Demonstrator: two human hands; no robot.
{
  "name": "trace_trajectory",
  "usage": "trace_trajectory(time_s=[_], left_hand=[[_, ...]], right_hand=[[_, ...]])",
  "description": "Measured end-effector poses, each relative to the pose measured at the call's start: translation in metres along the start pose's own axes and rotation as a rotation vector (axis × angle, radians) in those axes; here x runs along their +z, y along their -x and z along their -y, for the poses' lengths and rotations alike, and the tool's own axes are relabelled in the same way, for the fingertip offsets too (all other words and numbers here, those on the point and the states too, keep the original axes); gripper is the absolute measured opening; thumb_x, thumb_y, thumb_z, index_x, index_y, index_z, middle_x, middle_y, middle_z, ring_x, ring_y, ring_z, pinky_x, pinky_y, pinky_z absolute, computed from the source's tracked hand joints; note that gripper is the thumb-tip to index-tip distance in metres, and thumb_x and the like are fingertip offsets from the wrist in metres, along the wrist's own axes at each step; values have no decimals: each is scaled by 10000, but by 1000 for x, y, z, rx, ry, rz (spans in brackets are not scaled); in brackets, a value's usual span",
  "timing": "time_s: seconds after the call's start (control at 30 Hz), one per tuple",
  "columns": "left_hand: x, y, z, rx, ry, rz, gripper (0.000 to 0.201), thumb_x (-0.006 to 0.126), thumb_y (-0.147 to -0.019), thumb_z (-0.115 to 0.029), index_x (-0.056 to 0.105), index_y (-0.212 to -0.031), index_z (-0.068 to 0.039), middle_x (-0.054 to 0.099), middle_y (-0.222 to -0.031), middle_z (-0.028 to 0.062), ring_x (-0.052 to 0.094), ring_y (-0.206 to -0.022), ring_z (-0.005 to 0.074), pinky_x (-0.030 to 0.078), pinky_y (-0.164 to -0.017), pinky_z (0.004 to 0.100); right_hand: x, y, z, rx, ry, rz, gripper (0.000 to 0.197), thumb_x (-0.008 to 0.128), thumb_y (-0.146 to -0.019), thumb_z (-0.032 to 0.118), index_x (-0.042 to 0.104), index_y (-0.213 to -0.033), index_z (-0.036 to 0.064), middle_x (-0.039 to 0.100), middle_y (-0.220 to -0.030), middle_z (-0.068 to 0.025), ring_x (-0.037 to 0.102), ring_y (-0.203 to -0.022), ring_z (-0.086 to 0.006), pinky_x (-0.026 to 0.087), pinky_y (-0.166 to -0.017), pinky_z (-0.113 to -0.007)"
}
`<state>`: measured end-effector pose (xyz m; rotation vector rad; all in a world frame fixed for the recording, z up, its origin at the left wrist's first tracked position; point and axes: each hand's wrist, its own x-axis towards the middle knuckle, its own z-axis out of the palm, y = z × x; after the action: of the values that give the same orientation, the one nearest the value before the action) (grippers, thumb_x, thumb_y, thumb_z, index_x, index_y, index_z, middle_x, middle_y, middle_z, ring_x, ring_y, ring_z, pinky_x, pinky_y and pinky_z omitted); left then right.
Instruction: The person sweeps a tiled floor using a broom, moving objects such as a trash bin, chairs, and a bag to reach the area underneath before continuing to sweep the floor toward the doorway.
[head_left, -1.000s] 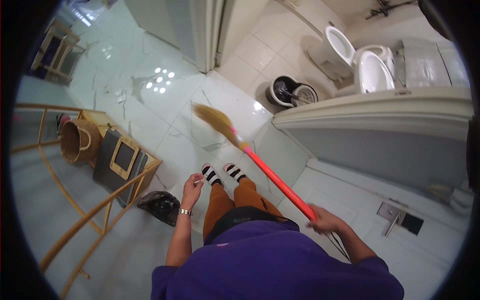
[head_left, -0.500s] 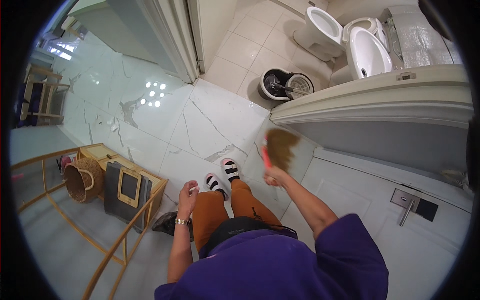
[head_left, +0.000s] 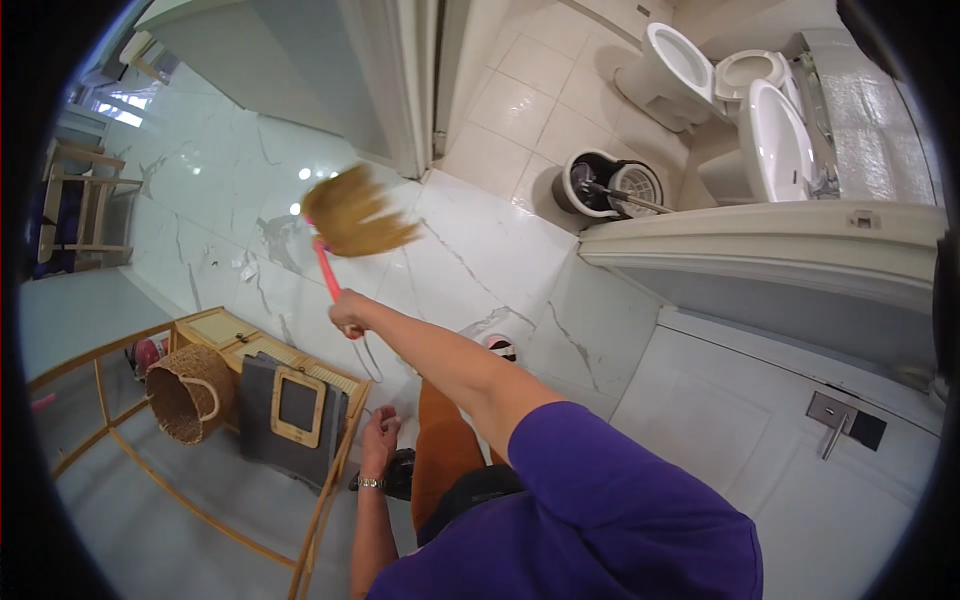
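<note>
My right hand (head_left: 350,312) is wrapped round the pink handle of a short broom (head_left: 355,215) with golden-brown bristles. A pale hanging loop trails below that hand. The right arm reaches across my body to the left, and the bristles spread over the white marbled floor (head_left: 465,230); whether they touch it I cannot tell. My left hand (head_left: 381,438), with a metal watch on its wrist, hangs beside the wooden rack, fingers loosely apart and holding nothing. Small whitish scraps (head_left: 245,266) lie on the floor to the left of the broom.
The wooden rack (head_left: 215,325) at lower left carries a woven basket (head_left: 188,395) and a grey panel (head_left: 258,420). A mop bucket (head_left: 572,190) stands in the bathroom doorway, near a toilet (head_left: 760,75) and washbasin (head_left: 775,140). A white door (head_left: 700,400) is at right.
My right hand has swung the broom from the right of my feet, by the door, across to the left. My left hand has dropped lower beside the rack, and the view has shifted.
</note>
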<state>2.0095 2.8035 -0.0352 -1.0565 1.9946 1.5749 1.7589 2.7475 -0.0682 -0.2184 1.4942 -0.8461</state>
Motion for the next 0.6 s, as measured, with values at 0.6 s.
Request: trace_trajectory(time_s=[0.6], left_hand=[[-72, -55, -3, 93, -61, 40, 306, 546, -777, -140, 512, -1015, 49, 591, -944, 153, 580, -856, 194, 463, -735, 281]], right_hand=[[-25, 347, -45, 145, 351, -320, 527, 500, -692, 88, 364, -1200, 49, 549, -939, -238, 515, -903, -407, 413, -770, -417]])
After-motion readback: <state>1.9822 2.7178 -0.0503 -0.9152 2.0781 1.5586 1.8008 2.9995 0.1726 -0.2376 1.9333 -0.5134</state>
